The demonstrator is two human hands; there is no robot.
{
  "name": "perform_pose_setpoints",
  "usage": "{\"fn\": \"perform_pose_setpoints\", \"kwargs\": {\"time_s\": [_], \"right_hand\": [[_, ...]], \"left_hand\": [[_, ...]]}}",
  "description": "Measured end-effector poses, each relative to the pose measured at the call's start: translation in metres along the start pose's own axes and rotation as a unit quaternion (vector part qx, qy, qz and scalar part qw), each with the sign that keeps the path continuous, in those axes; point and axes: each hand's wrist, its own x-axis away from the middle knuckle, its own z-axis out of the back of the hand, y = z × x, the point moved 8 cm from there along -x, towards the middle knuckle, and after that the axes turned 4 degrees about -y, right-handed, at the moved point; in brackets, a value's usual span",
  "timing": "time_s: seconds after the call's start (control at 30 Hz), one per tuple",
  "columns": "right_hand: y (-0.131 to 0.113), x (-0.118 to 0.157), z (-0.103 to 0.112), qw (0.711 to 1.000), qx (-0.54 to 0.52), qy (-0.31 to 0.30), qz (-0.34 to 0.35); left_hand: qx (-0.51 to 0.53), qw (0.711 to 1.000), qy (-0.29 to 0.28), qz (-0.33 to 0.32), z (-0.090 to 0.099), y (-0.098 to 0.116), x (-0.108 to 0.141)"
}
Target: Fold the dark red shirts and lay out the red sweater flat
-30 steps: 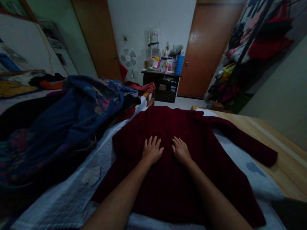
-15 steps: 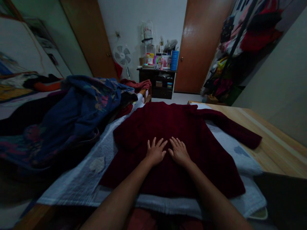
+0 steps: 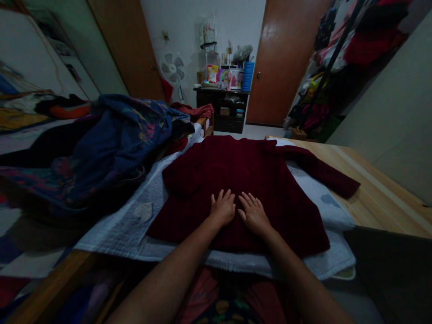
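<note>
A dark red long-sleeved garment (image 3: pixel 232 166) is spread out on a pale blue quilted cloth (image 3: pixel 111 234). One sleeve stretches to the right, over the cloth and onto a wooden surface. On the left side the other sleeve seems folded in against the body, though the dim light blurs its edges. My left hand (image 3: pixel 223 209) lies flat on the lower middle of the garment, fingers a little apart. Beside it, my right hand (image 3: pixel 254 212) rests palm down on the same fabric with fingers extended. The two hands are close together but not touching, and neither grips the cloth.
A heap of clothes with a blue floral garment (image 3: pixel 114 139) lies to the left. The light wooden surface (image 3: pixel 381 198) extends on the right. Farther back stand a fan (image 3: pixel 173 67) and a dark cabinet (image 3: pixel 224 110); clothes hang (image 3: pixel 367 45) at the right.
My left hand has shifted slightly right, its fingers closer together. My right hand stays nearly in place on the garment. The view has tilted down a little.
</note>
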Motion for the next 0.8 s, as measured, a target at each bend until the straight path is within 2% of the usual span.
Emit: {"fn": "perform_pose_setpoints", "kwargs": {"time_s": [0.27,0.47,0.63,0.8], "right_hand": [[0.009,0.033,0.005,1.0,-0.013,0.011,0.021],[0.025,0.056,0.01,0.999,-0.029,0.02,0.013],[0.028,0.052,0.011,0.998,-0.057,0.033,-0.017],[0.015,0.046,0.005,0.996,-0.066,0.057,-0.015]], "left_hand": [[-0.028,0.998,0.055,0.008,-0.001,0.008,0.014],[-0.038,0.996,0.056,-0.054,-0.002,0.017,0.024],[-0.027,0.993,0.023,-0.109,-0.013,0.029,0.043],[-0.015,0.987,0.011,-0.157,-0.011,0.033,0.06]]}}
